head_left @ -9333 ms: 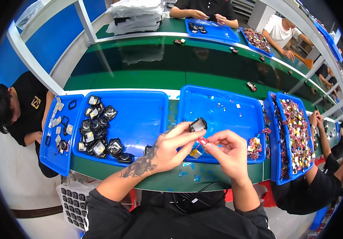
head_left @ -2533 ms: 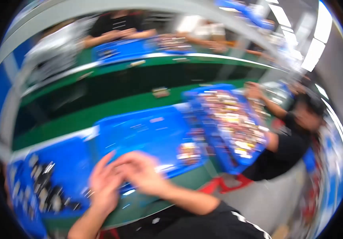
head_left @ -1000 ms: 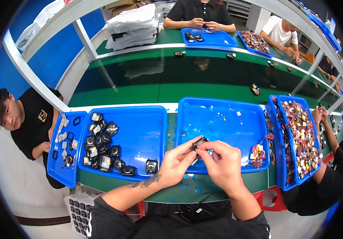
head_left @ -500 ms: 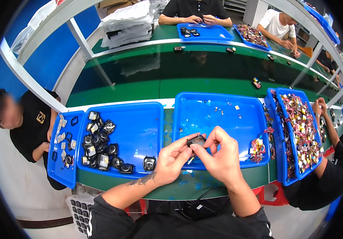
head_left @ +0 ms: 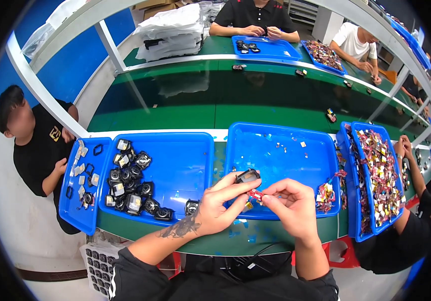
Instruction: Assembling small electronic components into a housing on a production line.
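Over the front edge of the middle blue tray [head_left: 285,131], my left hand [head_left: 214,208] grips a small black watch-like housing [head_left: 248,176] between thumb and fingers. My right hand [head_left: 295,208] is closed in a pinch on a small red circuit board [head_left: 255,194], just below the housing and close to my left thumb. A yellow bit shows beneath the board; how it connects is hidden by the fingers. In the left blue tray [head_left: 185,145] lies a heap of black watch-like housings [head_left: 130,175], several with pale faces.
Red and yellow small circuit parts [head_left: 326,195] lie in the middle tray's right corner; stacked trays to the right hold a pile of them [head_left: 383,175]. A narrow tray [head_left: 75,215] sits at far left. Beyond runs a green belt [head_left: 175,115] carrying a few parts. Co-workers sit around.
My right hand has left the black housing and moved slightly right and down, now pinching a red circuit board. My left hand keeps the housing, tilted differently. The whole view has shifted a little.
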A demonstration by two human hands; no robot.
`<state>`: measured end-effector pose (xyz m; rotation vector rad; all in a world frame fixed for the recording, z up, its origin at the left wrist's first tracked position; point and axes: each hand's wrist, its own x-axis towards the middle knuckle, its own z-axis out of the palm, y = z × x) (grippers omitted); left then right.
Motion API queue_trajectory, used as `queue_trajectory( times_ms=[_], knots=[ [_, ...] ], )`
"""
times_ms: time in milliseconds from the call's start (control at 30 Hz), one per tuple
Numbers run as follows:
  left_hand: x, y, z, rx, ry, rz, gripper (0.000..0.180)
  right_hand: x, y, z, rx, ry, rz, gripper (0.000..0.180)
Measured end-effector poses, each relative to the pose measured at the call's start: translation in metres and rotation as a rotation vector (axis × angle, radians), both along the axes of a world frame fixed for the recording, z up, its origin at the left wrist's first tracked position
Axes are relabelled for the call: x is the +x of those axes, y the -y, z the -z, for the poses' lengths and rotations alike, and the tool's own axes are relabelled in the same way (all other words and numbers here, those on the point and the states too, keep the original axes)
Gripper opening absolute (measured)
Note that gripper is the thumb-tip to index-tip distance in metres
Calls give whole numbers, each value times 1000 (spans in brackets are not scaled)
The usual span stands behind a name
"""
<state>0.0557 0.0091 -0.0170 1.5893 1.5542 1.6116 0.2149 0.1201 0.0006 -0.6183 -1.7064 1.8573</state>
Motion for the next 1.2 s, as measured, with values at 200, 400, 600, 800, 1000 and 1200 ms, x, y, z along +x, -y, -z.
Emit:
queue_trajectory(
  times_ms=[200,400,600,800,1000,1200],
  knots=[
    [-7,0,-8,-72,-245,4,30,2,-9,2,49,-56,-54,11],
    [-2,1,19,-376,428,236,25,8,-7,6,13,-21,-78,12],
    [1,-3,6,-548,884,239,24,3,5,3,150,64,41,20],
    [10,-1,15,-268,778,171,35,-5,8,12,317,92,140,35],
    [10,0,15,-246,644,147,42,-7,5,9,435,163,121,47],
    [10,-3,13,-261,573,138,51,-6,-2,-7,368,310,63,59]
  ],
)
